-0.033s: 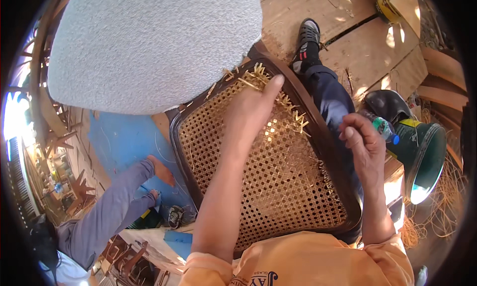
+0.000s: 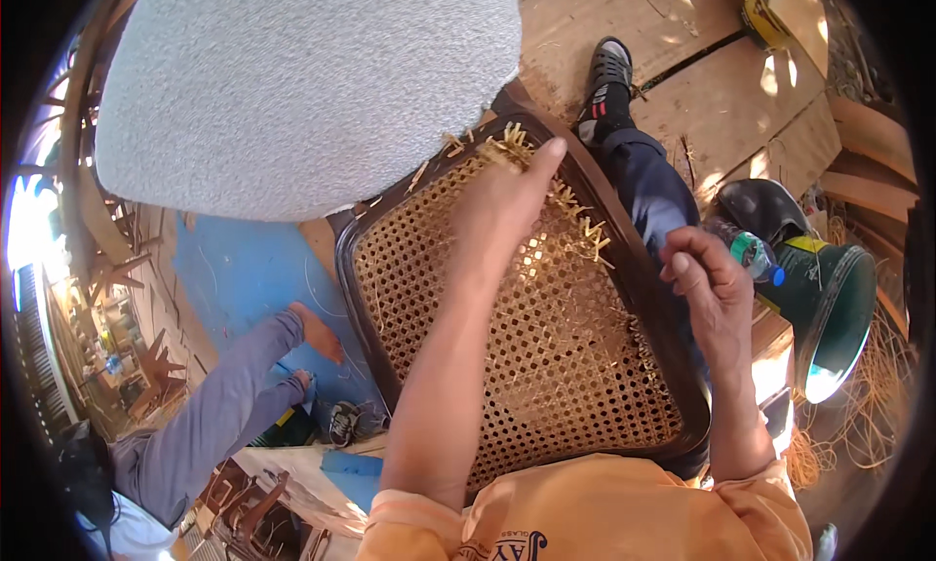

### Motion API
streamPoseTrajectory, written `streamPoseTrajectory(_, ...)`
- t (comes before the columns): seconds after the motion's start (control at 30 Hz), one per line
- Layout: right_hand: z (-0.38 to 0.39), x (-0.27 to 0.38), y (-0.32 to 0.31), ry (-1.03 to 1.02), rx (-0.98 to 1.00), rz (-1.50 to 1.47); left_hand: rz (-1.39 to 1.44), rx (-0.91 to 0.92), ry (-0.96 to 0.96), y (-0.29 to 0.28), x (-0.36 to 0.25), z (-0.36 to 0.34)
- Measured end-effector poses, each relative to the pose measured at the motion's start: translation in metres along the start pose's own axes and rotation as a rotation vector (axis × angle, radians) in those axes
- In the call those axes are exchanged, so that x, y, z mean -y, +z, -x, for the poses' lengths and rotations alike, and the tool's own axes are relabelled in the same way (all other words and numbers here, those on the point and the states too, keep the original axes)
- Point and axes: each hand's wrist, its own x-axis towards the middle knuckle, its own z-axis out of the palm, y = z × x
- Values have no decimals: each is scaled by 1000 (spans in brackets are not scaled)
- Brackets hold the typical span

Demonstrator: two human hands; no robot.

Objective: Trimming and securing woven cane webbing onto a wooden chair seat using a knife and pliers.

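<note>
A brown-framed panel of woven cane (image 2: 546, 376) lies in front of me, with short pale strands (image 2: 590, 230) sticking up along its top right edge. My left hand (image 2: 502, 195) is over the panel's top right corner, thumb along the strands; its fingers are blurred and hidden beneath it. My right hand (image 2: 702, 269) is curled beside the frame's right side, fingertips pinched; whatever they hold is too small to make out. A pale textured cushion (image 2: 302, 83) sits beyond the panel's top edge.
A plastic bottle (image 2: 756, 254), a green bucket (image 2: 838, 317) and loose cane fibres (image 2: 858, 415) are at the right. My shoe (image 2: 609, 74) rests on wooden boards. Another person's legs (image 2: 214, 400) lie at lower left, by a blue sheet (image 2: 224, 269). A yellow container (image 2: 762, 20) stands top right.
My left hand has shifted slightly right and upward and is more blurred at the fingers. My right hand has moved very slightly left.
</note>
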Motion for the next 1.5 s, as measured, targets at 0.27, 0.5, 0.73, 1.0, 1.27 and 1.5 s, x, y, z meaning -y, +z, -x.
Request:
streamPoseTrajectory(0.27,-12,10,22,21,183,122,484,170,-11,9,17,-8)
streamPoseTrajectory(0.5,-59,21,90,-75,213,281,846,178,39,12,52,-15)
streamPoseTrajectory(0.73,-77,50,120,106,693,1013,581,150,125,13,68,-44)
streamPoseTrajectory(1.0,-68,22,114,120,551,610,-248,11,208,-16,16,-46)
streamPoseTrajectory(1.27,-70,15,116,95,448,497,-502,118,0,-12,-9,-65)
streamPoseTrajectory(1.5,-65,-10,125,-32,279,594,-736,-28,-105,-2,-34,-61)
